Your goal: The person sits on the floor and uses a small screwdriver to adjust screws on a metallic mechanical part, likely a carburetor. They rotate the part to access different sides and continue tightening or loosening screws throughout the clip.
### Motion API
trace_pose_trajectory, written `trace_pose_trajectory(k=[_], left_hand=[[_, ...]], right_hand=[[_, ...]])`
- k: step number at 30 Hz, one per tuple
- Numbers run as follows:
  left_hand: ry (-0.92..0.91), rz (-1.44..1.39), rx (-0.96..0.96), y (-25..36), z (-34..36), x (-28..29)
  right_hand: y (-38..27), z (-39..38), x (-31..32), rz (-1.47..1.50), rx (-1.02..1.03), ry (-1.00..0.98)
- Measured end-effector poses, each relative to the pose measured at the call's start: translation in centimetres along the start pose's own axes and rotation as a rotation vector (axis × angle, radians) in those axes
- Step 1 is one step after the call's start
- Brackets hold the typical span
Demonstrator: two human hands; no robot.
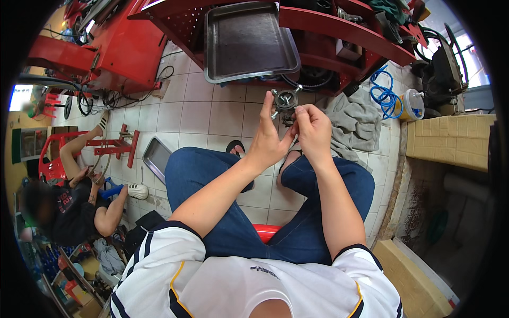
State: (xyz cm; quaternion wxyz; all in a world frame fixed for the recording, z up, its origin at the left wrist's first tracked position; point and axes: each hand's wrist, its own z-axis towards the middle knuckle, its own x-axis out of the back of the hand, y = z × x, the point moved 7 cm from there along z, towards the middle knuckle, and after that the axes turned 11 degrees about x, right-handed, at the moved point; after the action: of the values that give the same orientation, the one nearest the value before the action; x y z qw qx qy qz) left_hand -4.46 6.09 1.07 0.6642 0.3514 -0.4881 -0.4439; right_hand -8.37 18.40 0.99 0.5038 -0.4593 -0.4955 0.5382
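Tiled floor point(225, 117) (metal part point(286, 100) above).

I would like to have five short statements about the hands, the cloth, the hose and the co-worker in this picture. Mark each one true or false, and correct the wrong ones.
1. The left hand and the right hand are both at the round metal part. True.
2. The right hand holds a screwdriver. False: its fingertips are on the metal part.
3. The blue hose is to the right of the grey cloth. True.
4. A co-worker shows at the picture's left side. True.
5. The co-worker's clothing is all white. False: the top is black.
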Motion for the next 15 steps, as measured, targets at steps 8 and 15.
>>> trace_pose_trajectory(k=[8,15], left_hand=[[-0.224,-0.75,0.329,-2.3,1.8,1.3],[-0.452,-0.64,0.416,-2.6,3.0,1.9]], right_hand=[[-1.0,0.3,0.3,0.018,0.008,-0.099],[-0.2,0.0,-0.1,0.146,-0.082,-0.222]])
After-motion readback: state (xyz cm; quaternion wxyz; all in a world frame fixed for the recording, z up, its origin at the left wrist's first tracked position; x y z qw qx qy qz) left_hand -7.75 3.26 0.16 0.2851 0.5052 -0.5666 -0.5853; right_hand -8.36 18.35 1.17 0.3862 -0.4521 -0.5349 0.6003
